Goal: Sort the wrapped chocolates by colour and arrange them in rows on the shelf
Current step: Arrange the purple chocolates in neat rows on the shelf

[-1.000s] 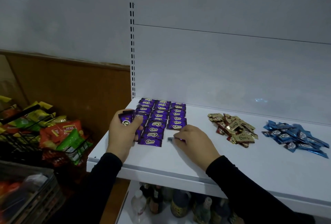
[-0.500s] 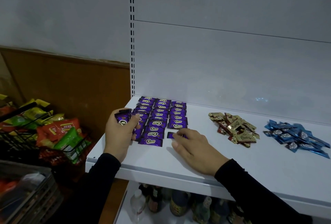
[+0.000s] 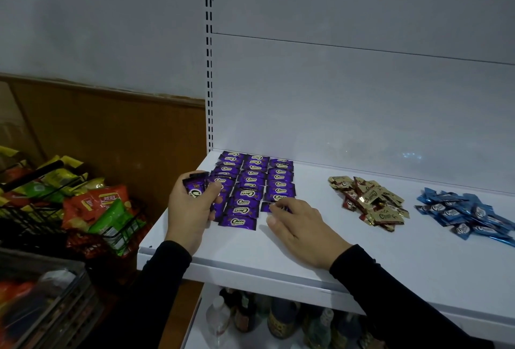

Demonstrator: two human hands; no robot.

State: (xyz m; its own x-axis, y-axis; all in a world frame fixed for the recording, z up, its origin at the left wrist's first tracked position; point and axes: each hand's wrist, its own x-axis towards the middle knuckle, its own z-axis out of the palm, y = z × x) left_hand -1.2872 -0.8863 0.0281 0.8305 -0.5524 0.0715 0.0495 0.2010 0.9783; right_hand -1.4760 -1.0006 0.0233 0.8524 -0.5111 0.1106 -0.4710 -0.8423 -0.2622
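A small stack of purple chocolates (image 3: 195, 187) is gripped in the left hand (image 3: 189, 209). One purple chocolate (image 3: 267, 207) is pressed flat onto the shelf (image 3: 348, 251) under the right hand's (image 3: 302, 230) straightened fingers (image 3: 278, 205), ending the third purple row (image 3: 280, 181).

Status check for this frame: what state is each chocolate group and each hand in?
Purple chocolates: laid in three rows.
Gold chocolates: loose pile.
Blue chocolates: loose pile.
Left hand: gripping purple chocolates.
Right hand: fingertips on one purple chocolate at the third row's near end.
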